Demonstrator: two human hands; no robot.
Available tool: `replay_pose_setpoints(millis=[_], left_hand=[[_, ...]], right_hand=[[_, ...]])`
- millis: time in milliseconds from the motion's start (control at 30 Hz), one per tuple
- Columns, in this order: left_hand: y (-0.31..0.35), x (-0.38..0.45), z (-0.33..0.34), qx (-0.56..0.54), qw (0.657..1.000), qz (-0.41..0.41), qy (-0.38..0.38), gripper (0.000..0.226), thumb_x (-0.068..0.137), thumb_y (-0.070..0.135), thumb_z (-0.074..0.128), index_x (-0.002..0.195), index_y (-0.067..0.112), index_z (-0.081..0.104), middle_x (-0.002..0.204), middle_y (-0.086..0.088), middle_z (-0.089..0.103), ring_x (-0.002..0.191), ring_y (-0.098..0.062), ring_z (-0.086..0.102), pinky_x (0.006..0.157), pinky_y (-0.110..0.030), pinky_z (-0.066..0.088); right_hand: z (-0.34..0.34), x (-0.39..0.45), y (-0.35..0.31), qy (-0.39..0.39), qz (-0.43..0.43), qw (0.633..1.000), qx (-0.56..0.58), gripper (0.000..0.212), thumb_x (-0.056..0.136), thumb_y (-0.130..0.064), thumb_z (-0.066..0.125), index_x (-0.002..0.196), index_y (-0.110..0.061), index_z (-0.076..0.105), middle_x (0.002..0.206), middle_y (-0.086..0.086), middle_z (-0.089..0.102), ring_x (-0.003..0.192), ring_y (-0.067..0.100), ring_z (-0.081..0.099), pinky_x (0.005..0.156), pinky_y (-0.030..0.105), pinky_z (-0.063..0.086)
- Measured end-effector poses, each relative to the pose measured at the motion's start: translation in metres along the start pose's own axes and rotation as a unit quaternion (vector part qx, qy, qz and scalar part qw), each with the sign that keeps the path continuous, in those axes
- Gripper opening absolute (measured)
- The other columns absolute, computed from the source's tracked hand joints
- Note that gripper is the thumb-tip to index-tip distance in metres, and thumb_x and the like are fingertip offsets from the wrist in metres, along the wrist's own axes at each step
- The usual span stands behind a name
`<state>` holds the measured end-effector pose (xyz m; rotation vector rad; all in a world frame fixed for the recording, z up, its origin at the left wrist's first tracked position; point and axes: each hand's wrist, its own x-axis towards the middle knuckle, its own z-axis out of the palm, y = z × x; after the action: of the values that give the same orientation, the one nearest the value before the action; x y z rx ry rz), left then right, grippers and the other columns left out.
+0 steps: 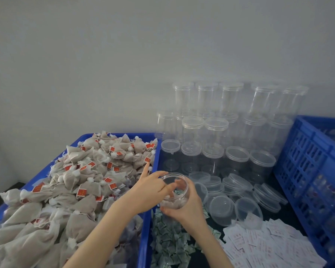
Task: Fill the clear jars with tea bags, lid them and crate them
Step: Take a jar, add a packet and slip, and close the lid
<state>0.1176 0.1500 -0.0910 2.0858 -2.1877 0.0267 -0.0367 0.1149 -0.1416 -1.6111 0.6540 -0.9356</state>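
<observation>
While the jar tilts toward the tea bags, filling under way.

Gripped around its lower wall by the right hand, mouth tipped left and up so the opening faces the blue tray of tea bags, just beside it. Left hand at the rim, fingers curled into the mouth, apparently pushing something in; whether anything is pinched, cannot tell. Index finger straight, pointing back over the heap. Probably few bags inside yet. Loose lids kept close on the right for capping, empty lidded jars stacked behind, blue crate on the far right for finished ones.
</observation>
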Motion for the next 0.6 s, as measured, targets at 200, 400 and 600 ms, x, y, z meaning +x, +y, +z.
replay_pose_setpoints(millis=[200, 400, 600], left_hand=[[-0.002, -0.006, -0.022, -0.25, 0.966, 0.0, 0.072, 0.034, 0.1, 0.037, 0.038, 0.088, 0.048, 0.068, 0.106, 0.025, 0.067, 0.117, 0.023, 0.037, 0.117, -0.025, 0.0], [-0.039, -0.015, -0.024, -0.106, 0.977, -0.182, 0.043, 0.014, 0.093, 0.032, 0.057, 0.102, 0.029, 0.067, 0.096, 0.017, 0.069, 0.085, 0.0, 0.062, 0.073, -0.018, 0.049], [-0.038, -0.012, 0.02, 0.033, 0.917, -0.225, -0.328, 0.048, 0.092, 0.024, 0.058, 0.138, 0.016, 0.047, 0.139, -0.007, 0.052, 0.124, -0.025, 0.051, 0.103, -0.036, 0.043]], right_hand=[[-0.003, -0.001, 0.005, 0.014, 0.001, 1.0, -0.016, 0.08, 0.062, 0.0, 0.089, 0.123, -0.033, 0.05, 0.124, -0.007, 0.058, 0.099, -0.013, 0.061, 0.073, 0.005, 0.048], [-0.006, 0.0, 0.008, 0.026, 0.012, 0.999, -0.016, 0.083, 0.058, -0.01, 0.093, 0.125, -0.037, 0.05, 0.128, -0.013, 0.055, 0.111, -0.01, 0.054, 0.083, 0.008, 0.048], [-0.004, 0.001, 0.005, 0.038, 0.017, 0.999, -0.022, 0.086, 0.048, -0.043, 0.087, 0.126, -0.039, 0.05, 0.128, -0.017, 0.056, 0.116, 0.004, 0.059, 0.086, 0.016, 0.052]])
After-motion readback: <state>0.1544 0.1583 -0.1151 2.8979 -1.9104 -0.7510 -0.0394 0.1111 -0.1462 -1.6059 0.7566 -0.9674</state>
